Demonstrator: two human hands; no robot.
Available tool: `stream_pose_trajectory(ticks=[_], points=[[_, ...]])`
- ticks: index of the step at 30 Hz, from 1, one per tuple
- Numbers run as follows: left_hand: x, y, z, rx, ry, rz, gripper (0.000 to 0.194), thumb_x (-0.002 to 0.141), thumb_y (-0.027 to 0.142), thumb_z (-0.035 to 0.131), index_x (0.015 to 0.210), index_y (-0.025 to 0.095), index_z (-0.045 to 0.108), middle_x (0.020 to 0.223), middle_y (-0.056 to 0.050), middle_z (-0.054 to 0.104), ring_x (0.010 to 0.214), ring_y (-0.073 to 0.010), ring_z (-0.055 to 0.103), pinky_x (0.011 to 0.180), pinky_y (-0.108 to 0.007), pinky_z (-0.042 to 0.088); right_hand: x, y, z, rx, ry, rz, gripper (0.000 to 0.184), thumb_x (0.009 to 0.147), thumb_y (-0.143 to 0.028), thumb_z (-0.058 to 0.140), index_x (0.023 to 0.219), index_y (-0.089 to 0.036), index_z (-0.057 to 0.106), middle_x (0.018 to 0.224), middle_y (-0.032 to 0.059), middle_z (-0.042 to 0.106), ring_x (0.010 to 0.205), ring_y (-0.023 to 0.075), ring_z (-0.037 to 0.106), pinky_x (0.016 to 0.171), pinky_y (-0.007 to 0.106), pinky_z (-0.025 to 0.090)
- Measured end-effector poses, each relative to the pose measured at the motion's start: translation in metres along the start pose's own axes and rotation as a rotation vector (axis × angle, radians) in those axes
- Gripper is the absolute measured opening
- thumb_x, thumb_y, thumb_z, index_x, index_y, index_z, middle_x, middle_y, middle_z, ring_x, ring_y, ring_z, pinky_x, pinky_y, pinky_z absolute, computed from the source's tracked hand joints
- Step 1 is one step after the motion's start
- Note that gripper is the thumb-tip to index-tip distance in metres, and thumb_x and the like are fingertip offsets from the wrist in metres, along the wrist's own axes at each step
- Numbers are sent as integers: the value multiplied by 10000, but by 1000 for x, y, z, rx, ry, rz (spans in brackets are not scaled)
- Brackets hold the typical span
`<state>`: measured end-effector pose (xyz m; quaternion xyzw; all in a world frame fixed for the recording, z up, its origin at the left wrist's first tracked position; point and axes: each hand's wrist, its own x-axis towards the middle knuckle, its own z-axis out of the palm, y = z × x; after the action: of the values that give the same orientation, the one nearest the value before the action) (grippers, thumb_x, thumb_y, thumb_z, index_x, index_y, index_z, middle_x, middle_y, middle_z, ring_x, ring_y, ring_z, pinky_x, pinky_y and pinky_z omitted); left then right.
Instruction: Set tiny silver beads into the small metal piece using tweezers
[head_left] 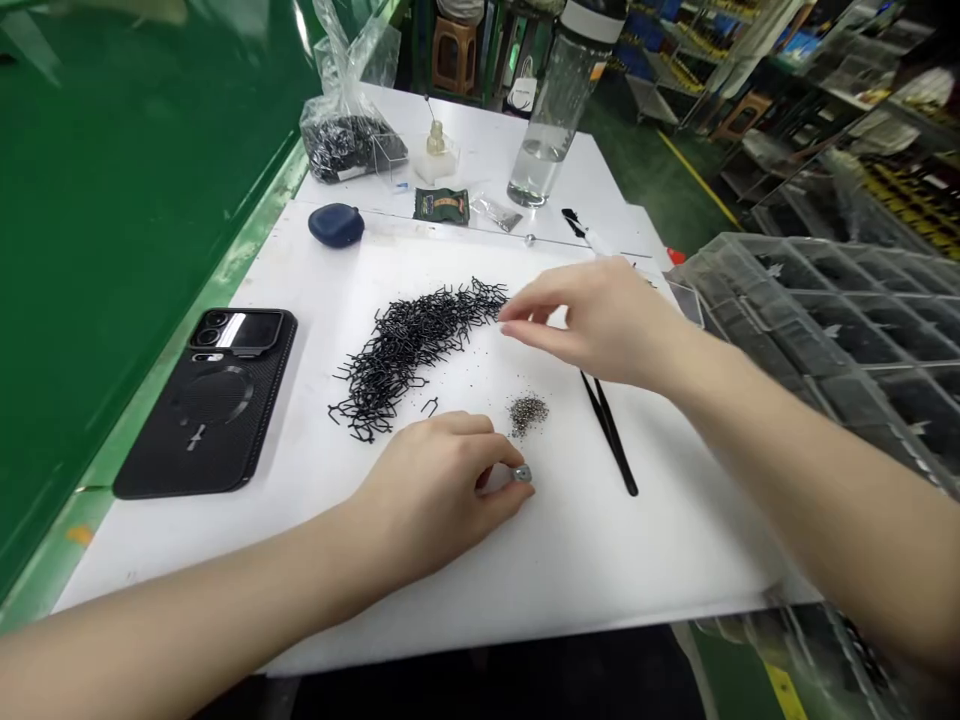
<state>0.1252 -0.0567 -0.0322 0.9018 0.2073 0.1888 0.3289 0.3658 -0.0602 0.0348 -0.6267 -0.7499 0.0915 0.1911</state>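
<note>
On white board [645, 560], clip pile [412, 350] slanting up-right, hands [431, 500] [600, 320] beside it

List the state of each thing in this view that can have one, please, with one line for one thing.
Black wire clips: loose heap on the white board
Left hand: pinching a small metal piece at the board
Right hand: raised beside the clips, fingertips close together
Tweezers: lying on the board
Phone in black case: lying back side up
Water bottle: standing, partly filled
Plastic bag: lying, holding black parts
</note>
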Motion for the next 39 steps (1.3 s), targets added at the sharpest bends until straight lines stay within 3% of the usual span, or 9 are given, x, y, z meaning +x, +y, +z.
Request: stream_pose_trajectory(ticks=[3,8,16,21,26,32,34,36,39], points=[[0,0,1,3,-11,-20,88,881,142,877,918,222,879,677,41,648,590,-149,605,596,-288,488,23,9,22,-90,3,110,138,944,-205,773,899,-223,903,907,83,873,828,310,791,817,463,573],[1,2,-1,-4,-33,-46,78,890,176,892,959,211,881,739,17,687,652,-173,655,643,-303,534,23,16,36,-132,69,183,165,931,-217,753,824,-241,876,903,90,869,919,345,797,881,487,583],[3,-4,8,-18,-35,-38,74,861,191,912,887,232,857,687,32,636,586,-158,593,584,-297,492,11,20,26,73,191,239,78,891,-225,717,816,-245,730,876,60,834,809,272,777,849,437,593],[2,1,-1,-62,-4,-23,114,862,116,899,914,214,876,725,27,688,618,-142,615,608,-270,500,-12,13,15,333,250,247,239,801,-153,739,725,-273,546,957,69,810,866,251,749,765,402,613],[1,-2,2,-129,76,11,168,822,54,892,878,212,876,707,43,686,545,-101,570,538,-232,460,-47,7,16,609,236,232,331,736,-57,812,680,-267,562,849,21,763,766,203,738,637,327,596],[-5,-3,2,-247,151,22,113,920,132,813,949,233,855,843,29,781,583,-78,618,542,-197,471,-70,17,27,884,184,233,289,834,-158,980,961,-290,757,848,-24,841,745,185,839,660,269,684],[-6,-2,-2,-276,148,13,115,933,140,806,967,241,849,865,39,788,627,-72,636,581,-176,484,-69,18,27,945,161,236,265,820,-164,1002,919,-278,784,797,-30,824,701,175,829,544,238,629],[-6,-1,-5,-274,134,1,133,929,133,812,979,252,844,852,61,775,645,-55,633,602,-149,477,-66,17,27,938,174,269,249,811,-146,988,871,-262,775,771,-38,804,667,151,799,509,226,594],[-4,0,-7,-230,105,-4,121,948,156,813,990,267,836,854,84,769,648,-29,624,605,-115,455,-62,15,25,797,218,286,193,833,-153,924,851,-253,760,820,-30,813,724,142,785,670,253,658]])
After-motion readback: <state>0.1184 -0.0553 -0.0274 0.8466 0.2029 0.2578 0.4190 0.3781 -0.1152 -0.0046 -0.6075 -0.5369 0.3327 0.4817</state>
